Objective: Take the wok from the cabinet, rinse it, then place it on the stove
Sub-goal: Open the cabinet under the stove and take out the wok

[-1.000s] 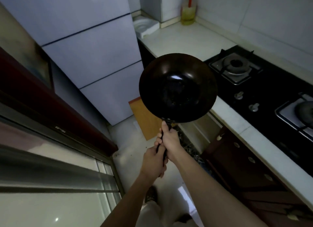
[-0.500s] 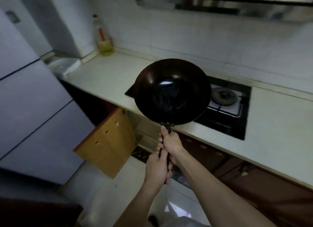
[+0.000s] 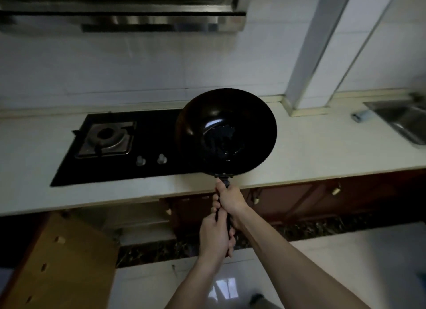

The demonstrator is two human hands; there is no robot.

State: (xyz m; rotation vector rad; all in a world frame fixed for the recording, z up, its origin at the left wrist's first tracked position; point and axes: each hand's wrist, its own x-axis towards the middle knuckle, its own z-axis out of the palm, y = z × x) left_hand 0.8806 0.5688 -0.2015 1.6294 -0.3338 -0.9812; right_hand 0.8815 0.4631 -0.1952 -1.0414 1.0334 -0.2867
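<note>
A black round wok (image 3: 226, 131) is held up in the air in front of me, over the right part of the black gas stove (image 3: 119, 147), hiding the stove's right burner. My right hand (image 3: 229, 199) grips its black handle close to the bowl. My left hand (image 3: 215, 234) grips the handle's lower end, just below the right hand. The steel sink (image 3: 401, 122) lies at the far right of the white counter (image 3: 322, 152). Below at the left, a wooden cabinet door (image 3: 62, 262) stands open.
A range hood (image 3: 129, 11) hangs above the stove. Two stove knobs (image 3: 151, 159) sit near the stove's front edge. A white pipe column (image 3: 309, 55) runs down the tiled wall by the counter. A small blue object (image 3: 360, 115) lies left of the sink. Red-brown lower cabinets (image 3: 311, 196) line the floor.
My view has swung to the right, from the fridge to the stove and then toward the sink. The wok stays in both hands and now hangs over the stove's right side.
</note>
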